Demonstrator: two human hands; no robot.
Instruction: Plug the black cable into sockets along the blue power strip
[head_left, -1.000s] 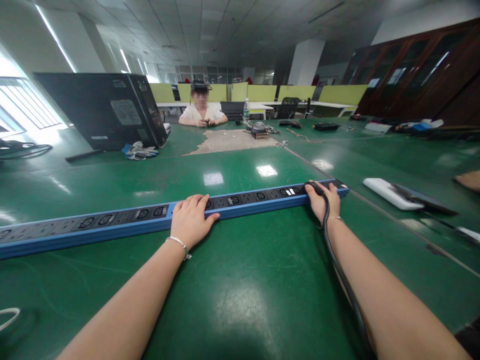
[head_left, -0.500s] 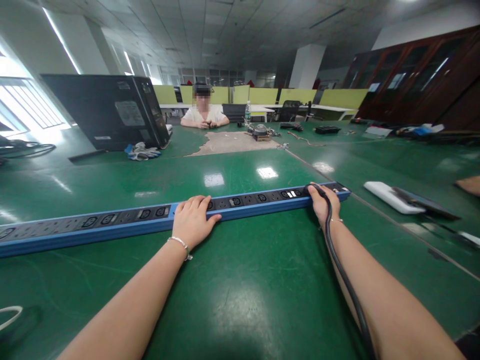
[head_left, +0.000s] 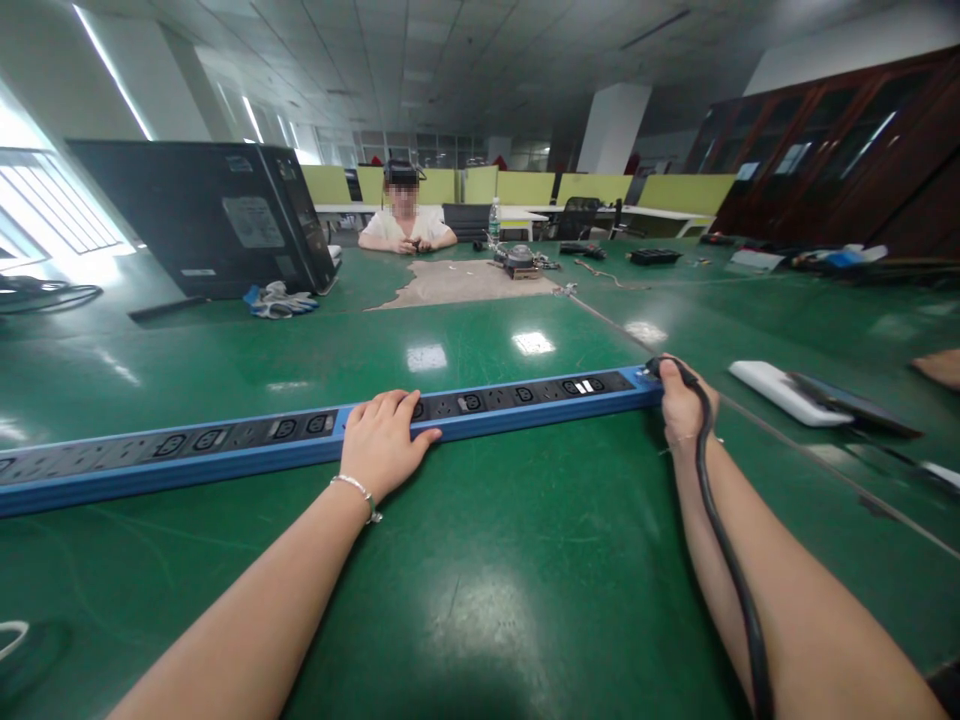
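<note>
Power strip (head_left: 319,442) lies across green table (head_left: 510,540) in front of me. Black cable (head_left: 724,525) runs along right forearm. Left hand (head_left: 386,440) clasps strip from above. Right hand (head_left: 684,408) pinches plug (head_left: 654,367) at strip's right end. Progress, my read: plug gripped, prongs showing, not seated in any socket.

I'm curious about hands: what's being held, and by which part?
Right hand: the black plug, by its body. Left hand rests on the blue power strip.
</note>
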